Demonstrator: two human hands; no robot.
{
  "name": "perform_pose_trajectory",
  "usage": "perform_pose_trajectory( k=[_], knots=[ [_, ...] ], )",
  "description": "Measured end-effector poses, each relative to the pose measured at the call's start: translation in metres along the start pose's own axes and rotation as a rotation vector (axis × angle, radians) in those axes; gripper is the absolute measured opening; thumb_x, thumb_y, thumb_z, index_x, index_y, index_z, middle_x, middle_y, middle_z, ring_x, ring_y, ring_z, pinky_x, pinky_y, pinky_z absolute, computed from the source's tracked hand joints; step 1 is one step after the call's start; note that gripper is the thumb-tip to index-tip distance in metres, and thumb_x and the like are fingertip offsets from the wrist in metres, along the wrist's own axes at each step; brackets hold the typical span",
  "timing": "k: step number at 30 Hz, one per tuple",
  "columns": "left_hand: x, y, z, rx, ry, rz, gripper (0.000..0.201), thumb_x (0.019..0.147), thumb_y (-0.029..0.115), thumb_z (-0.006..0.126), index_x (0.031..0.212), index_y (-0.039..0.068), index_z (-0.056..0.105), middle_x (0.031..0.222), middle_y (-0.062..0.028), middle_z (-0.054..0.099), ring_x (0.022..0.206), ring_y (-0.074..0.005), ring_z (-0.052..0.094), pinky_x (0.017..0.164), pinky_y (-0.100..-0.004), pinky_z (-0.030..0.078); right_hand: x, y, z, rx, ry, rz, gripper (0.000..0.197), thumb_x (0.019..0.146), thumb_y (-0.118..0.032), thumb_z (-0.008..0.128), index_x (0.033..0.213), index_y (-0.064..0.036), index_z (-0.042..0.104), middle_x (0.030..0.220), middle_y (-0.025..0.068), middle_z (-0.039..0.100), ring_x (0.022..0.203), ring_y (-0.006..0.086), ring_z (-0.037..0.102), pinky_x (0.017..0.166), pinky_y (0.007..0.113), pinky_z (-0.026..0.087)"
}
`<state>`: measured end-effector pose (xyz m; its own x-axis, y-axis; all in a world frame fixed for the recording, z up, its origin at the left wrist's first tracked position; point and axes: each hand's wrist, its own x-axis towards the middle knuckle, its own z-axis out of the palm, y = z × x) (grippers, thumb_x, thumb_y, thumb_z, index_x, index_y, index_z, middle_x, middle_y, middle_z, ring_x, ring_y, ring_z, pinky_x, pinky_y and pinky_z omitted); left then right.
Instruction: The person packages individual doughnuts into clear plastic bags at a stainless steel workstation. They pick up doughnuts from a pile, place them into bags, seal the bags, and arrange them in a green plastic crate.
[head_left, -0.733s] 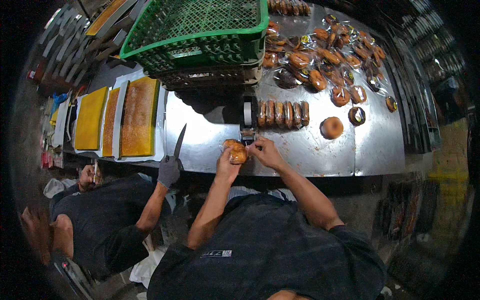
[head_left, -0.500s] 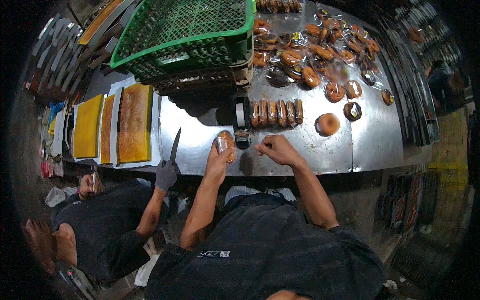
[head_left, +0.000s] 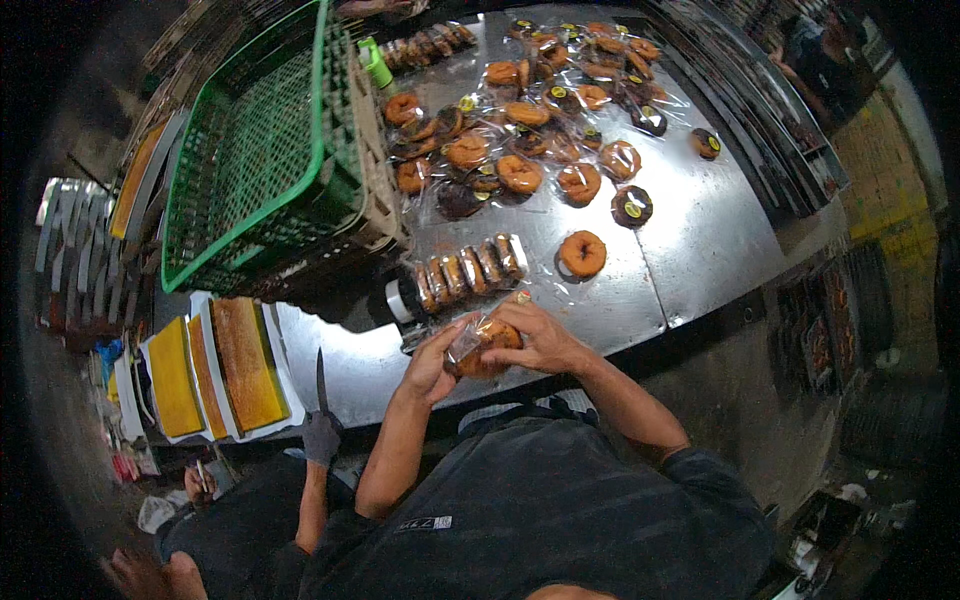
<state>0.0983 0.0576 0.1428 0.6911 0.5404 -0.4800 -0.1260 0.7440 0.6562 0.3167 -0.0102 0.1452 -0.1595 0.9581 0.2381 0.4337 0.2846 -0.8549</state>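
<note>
Between my two hands, just over the front edge of the steel table, is a brown doughnut [head_left: 478, 362] in a clear plastic bag. My left hand [head_left: 434, 362] closes on its left side. The fingers of my right hand [head_left: 541, 338] are bent over the bag from the right, with the thumb across the doughnut. Just beyond my left hand stands a black tape dispenser [head_left: 402, 302] with a white roll. A row of bagged doughnuts [head_left: 457, 276] stands on edge beside it. One doughnut [head_left: 582, 254] lies flat, further right.
Many bagged doughnuts [head_left: 520, 174] are heaped at the back. A green crate [head_left: 322, 150] sits on other crates at left. Sheet cakes [head_left: 245, 360] lie at far left. There a co-worker's gloved hand [head_left: 321, 437] holds a knife [head_left: 321, 380]. Trays [head_left: 735, 95] line the right edge.
My right hand has come over to the bagged doughnut, which my left hand alone held before. The doughnut has turned from edge-on to flatter. The whole view has swung round to the right.
</note>
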Motion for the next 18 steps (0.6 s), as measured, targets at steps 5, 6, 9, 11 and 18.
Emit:
perform_pose_trajectory(
  k=[5, 6, 9, 11, 18],
  knots=[
    [0.06, 0.02, 0.058, 0.371, 0.402, 0.421, 0.04, 0.1, 0.038, 0.054, 0.126, 0.008, 0.058, 0.117, -0.0086, 0.064, 0.106, -0.0228, 0.061, 0.091, -0.042, 0.047, 0.013, 0.063, 0.004, -0.258, 0.9, 0.038, 0.045, 0.09, -0.017, 0.07, 0.128, 0.0002, 0.053, 0.109, 0.0199, 0.063, 0.099, 0.039, 0.062, 0.089, 0.046, 0.048],
    [0.073, 0.023, 0.082, 0.529, 0.338, 0.494, 0.04, 0.099, 0.037, 0.057, 0.123, 0.006, 0.059, 0.115, -0.009, 0.065, 0.104, -0.0238, 0.061, 0.088, -0.0438, 0.048, 0.016, 0.095, 0.006, -0.348, 0.899, 0.052, 0.049, 0.094, -0.018, 0.062, 0.135, 0.0013, 0.046, 0.114, 0.0211, 0.063, 0.101, 0.0391, 0.062, 0.089, 0.048, 0.048],
    [0.142, 0.008, 0.114, 1.2, 0.093, 0.814, 0.048, 0.088, 0.037, 0.07, 0.12, 0.003, 0.059, 0.113, -0.0162, 0.064, 0.104, -0.0308, 0.062, 0.088, -0.0455, 0.049, 0.014, 0.133, 0.008, -0.211, 0.326, 0.345, 0.057, 0.096, -0.024, 0.059, 0.144, -0.0009, 0.037, 0.129, 0.0226, 0.056, 0.116, 0.0415, 0.055, 0.101, 0.047, 0.042],
    [0.201, -0.011, 0.142, 1.591, -0.198, 0.558, 0.065, 0.081, 0.039, 0.075, 0.129, 0.001, 0.055, 0.121, -0.0207, 0.06, 0.11, -0.0353, 0.06, 0.092, -0.0472, 0.048, 0.001, 0.153, 0.034, -0.187, 0.478, 0.223, 0.058, 0.094, -0.027, 0.061, 0.141, 0.0005, 0.041, 0.135, 0.0248, 0.051, 0.126, 0.0418, 0.047, 0.108, 0.046, 0.036],
    [0.285, -0.104, 0.128, 2.087, 0.215, 0.613, 0.054, 0.078, 0.032, 0.072, 0.119, -0.002, 0.059, 0.117, -0.0215, 0.063, 0.108, -0.0404, 0.061, 0.085, -0.0532, 0.05, -0.096, 0.109, 0.016, -0.13, 0.19, 0.372, 0.055, 0.09, -0.027, 0.07, 0.135, -0.0026, 0.051, 0.141, 0.0222, 0.048, 0.129, 0.0334, 0.048, 0.108, 0.043, 0.039]
  ],
)
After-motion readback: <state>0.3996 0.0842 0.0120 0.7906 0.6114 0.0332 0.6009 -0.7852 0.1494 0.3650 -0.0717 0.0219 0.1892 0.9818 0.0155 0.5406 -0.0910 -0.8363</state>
